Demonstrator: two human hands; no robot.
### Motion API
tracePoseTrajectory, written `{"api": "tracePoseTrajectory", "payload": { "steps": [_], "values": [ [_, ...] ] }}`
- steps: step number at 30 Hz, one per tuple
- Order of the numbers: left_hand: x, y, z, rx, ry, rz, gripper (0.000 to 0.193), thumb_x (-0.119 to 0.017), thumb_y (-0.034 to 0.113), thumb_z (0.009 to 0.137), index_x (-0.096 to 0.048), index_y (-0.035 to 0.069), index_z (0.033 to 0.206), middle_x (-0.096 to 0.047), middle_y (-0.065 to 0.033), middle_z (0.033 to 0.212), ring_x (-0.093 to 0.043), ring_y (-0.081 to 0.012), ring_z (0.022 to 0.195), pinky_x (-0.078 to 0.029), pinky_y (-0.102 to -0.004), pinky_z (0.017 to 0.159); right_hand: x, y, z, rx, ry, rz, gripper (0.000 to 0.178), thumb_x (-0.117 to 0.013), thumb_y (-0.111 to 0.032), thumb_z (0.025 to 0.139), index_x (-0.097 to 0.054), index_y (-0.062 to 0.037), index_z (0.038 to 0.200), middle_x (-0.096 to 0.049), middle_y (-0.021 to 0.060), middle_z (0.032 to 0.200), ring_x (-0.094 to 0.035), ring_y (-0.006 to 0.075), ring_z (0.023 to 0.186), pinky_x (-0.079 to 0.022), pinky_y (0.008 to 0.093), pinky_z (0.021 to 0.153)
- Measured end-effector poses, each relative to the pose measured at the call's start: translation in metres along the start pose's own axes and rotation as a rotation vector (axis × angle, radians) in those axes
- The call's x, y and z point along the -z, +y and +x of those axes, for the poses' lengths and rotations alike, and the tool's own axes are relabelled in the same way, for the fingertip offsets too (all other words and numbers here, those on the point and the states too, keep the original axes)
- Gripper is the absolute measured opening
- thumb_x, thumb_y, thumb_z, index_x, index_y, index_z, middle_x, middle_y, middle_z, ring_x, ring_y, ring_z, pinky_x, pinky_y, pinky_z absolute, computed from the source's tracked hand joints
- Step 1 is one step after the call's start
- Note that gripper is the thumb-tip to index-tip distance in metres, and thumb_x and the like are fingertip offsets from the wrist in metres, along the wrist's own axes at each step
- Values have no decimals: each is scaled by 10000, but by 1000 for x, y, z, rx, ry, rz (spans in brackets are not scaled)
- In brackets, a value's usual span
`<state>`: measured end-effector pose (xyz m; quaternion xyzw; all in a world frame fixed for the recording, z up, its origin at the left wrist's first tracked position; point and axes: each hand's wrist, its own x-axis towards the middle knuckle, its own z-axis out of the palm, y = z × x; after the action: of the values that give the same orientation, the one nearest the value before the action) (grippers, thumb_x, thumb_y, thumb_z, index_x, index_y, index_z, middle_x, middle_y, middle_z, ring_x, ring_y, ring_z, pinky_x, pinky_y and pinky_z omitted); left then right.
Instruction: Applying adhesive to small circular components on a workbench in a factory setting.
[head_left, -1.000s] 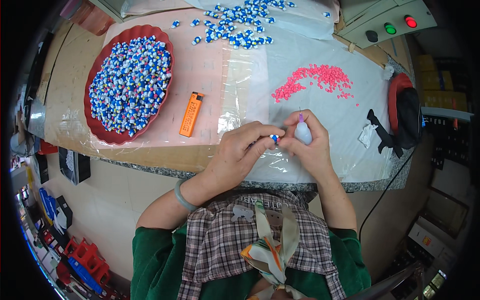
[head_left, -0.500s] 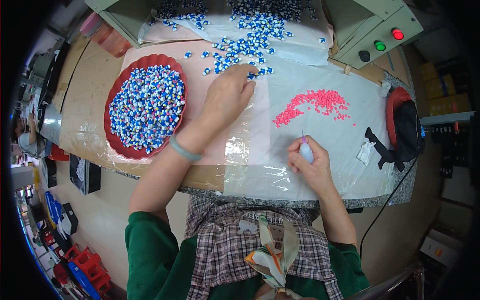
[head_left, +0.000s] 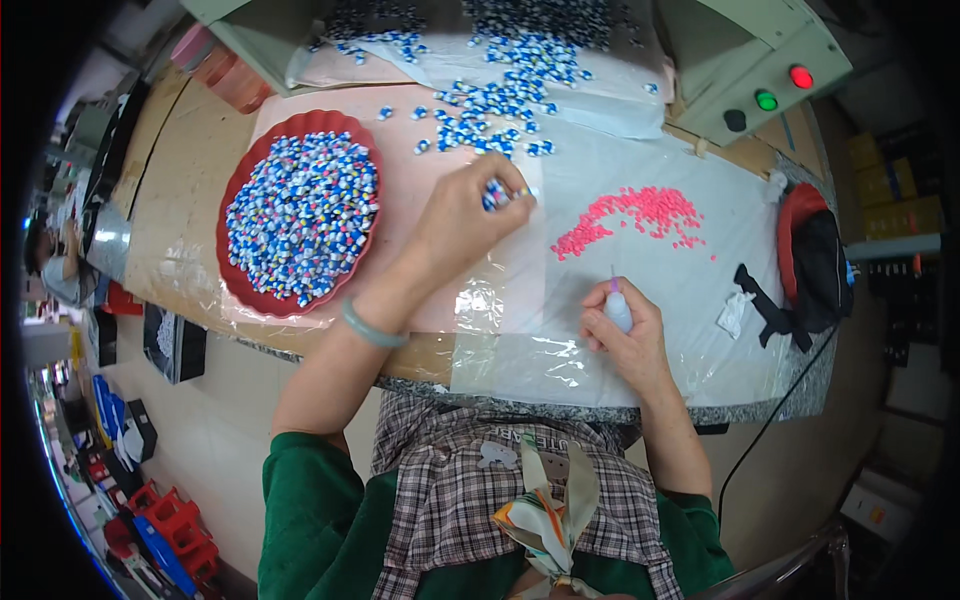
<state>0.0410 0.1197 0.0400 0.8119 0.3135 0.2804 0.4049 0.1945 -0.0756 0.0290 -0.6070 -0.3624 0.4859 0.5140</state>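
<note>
My left hand [head_left: 468,215] is curled around several small blue-and-white pieces [head_left: 494,194], with a green bangle on its wrist. Just beyond it lies a loose spread of the same pieces [head_left: 480,130], reaching back under a box-like machine. A needle-tipped squeeze bottle [head_left: 618,312] is gripped in my right hand [head_left: 630,335], its thin tip pointing away from me. Between the hands and farther off, tiny pink pieces [head_left: 640,212] lie scattered on the white sheet. To the left, a red scalloped tray [head_left: 232,270] is heaped with blue-and-white pieces, some with pink bits.
The pale green machine housing [head_left: 740,60] with red and green lights stands at the back. A pink-lidded jar [head_left: 225,75] is at the back left. On the right are a black bag [head_left: 815,265], a black strap [head_left: 765,310] and a crumpled white tissue [head_left: 734,315].
My left hand has drawn back toward me from the loose spread and now has several blue-and-white pieces in its fingers. My right hand with the bottle has hardly moved.
</note>
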Motion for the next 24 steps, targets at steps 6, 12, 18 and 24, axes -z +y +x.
{"api": "tracePoseTrajectory", "payload": {
  "steps": [6,12,18,24],
  "values": [
    [-14,5,-55,23,-20,-535,129,-679,37,847,-608,25,953,-591,-1,848,-554,-80,806,-466,-225,762,1,2,-8,-45,81,1,116,-596,15,858,-547,-31,952,-543,10,697,-487,64,563,-377,205,497],
    [-15,21,-84,410,-232,-930,163,-586,153,950,-620,28,1049,-601,-16,811,-506,-47,673,-422,-197,594,-1,-2,-13,129,69,209,232,-566,-190,900,-462,-66,1066,-528,38,791,-470,79,578,-310,181,480],
    [-13,16,-99,505,-213,-1224,209,-578,150,952,-629,39,1121,-628,-39,832,-426,-32,596,-324,-179,518,2,4,-5,137,109,170,204,-565,-128,886,-522,-10,1048,-509,90,1052,-487,93,607,-319,202,448],
    [-8,17,-100,584,-230,-1257,263,-555,130,957,-615,-6,1175,-648,-87,857,-421,-46,608,-308,-177,521,4,-5,-1,157,143,133,202,-583,-63,862,-576,10,1050,-510,74,1076,-524,104,656,-340,196,486]
  ]
}}
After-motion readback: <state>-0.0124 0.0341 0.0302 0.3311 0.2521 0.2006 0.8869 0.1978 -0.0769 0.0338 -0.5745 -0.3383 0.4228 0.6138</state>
